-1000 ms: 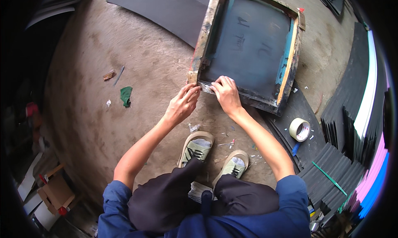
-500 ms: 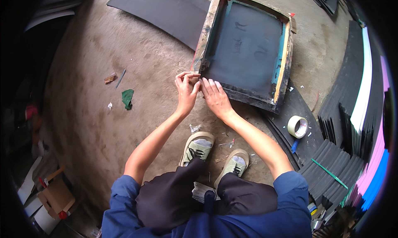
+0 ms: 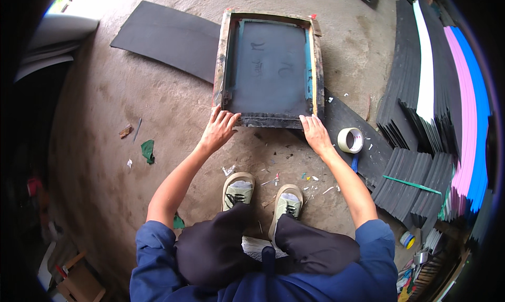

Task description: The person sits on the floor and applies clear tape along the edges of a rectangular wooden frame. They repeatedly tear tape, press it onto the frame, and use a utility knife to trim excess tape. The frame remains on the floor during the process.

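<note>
A screen-printing frame [image 3: 268, 121] with worn wooden sides and a dark mesh lies in front of me, faint letter-like marks on the mesh. My left hand [image 3: 217, 130] holds its near left corner, fingers over the rim. At the near right corner, my right hand [image 3: 317, 134] grips the edge with its fingertips on top. The undersides of both grips are hidden. One dark sheet [image 3: 163, 41] shows beyond the frame's left side, and another dark sheet [image 3: 371, 150] shows at its right.
A tape roll [image 3: 343, 142] stands on the right-hand sheet. Stacked black sheets [image 3: 407, 183], a green strap across them, lie farther right near white, pink [image 3: 460, 86] and blue sheets. A green scrap [image 3: 148, 151] and small litter dot the concrete floor. My shoes [image 3: 238, 190] are close by.
The frame has turned to sit straighter and appears farther left in view. My hands, together at its near left corner before, are now apart, the right one at the near right corner.
</note>
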### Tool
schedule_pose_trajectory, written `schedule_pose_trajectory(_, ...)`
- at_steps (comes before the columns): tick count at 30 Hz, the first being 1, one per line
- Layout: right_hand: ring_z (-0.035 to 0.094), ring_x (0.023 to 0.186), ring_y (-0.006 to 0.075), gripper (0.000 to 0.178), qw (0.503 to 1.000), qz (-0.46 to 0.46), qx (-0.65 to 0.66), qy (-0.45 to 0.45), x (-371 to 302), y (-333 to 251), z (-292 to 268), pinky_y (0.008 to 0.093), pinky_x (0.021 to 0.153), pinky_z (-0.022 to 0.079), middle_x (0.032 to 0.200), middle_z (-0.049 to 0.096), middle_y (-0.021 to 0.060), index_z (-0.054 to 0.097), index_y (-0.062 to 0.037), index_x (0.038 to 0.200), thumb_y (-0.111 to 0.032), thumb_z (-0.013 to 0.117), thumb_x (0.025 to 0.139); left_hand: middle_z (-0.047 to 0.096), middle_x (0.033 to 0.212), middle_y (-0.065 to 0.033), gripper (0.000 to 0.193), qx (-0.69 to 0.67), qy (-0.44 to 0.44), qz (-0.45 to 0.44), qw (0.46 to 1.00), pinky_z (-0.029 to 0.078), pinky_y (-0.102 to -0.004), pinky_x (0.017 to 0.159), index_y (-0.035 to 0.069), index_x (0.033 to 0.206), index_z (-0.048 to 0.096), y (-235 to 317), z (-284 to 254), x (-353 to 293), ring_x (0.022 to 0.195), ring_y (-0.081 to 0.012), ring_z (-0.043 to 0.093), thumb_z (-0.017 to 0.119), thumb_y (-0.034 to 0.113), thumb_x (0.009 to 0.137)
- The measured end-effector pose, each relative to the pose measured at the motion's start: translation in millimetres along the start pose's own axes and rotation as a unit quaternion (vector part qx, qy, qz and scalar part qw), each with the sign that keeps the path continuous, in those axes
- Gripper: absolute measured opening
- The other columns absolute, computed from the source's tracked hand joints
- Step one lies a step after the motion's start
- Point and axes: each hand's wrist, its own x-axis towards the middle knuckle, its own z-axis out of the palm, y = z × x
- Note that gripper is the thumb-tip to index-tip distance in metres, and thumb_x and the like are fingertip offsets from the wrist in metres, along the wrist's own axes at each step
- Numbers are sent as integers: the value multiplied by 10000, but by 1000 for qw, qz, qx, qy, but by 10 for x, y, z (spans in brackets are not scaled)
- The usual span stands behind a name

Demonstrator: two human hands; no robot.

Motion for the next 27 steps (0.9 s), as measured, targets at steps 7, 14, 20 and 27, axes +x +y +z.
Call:
schedule_pose_trajectory(7, 538, 866, 241, 371, 993, -18, 73, -86, 172, 122, -515, 336, 818, 444, 866, 519, 97, 485, 12, 1086, -65, 589, 738, 544, 935, -70, 372, 10, 45, 19, 999, 263, -431, 1048, 65, 1128, 511, -36, -357, 54, 983, -226, 502, 585, 180, 782)
schedule_pose_trajectory(14, 531, 989, 321, 463, 978, 29, 174, -108, 628, 155, -1379, 391, 855, 428, 1010, 537, 165, 455, 12, 1163, -136, 639, 764, 561, 1013, -40, 455, -8, 68, -45, 997, 263, -453, 1032, 84, 1116, 550, -294, -1293, 209, 1067, -213, 486, 689, 281, 730)
schedule_pose_trajectory(20, 532, 1038, 334, 438, 965, 97, 230, -76, 949, 173, -1770, 401, 891, 426, 1085, 555, 179, 493, -32, 1171, -226, 617, 799, -56, 1468, -162, 1018, -30, 87, -461, 883, 89, -676, 1003, 82, 1435, 46, 57, -1686, 579, 1343, -391, 5, 612, 564, 740)
schedule_pose_trajectory(27, 586, 948, 345, 342, 939, 152, 307, 40, 1269, -195, -1822, 424, 851, 458, 985, 624, 196, 615, -44, 1033, -246, 660, 761, 63, 1400, -316, 1218, -466, 178, -589, 636, 313, -517, 1011, 117, 1331, -322, 971, -1610, 1191, 1203, -475, 372, 642, 556, 728)
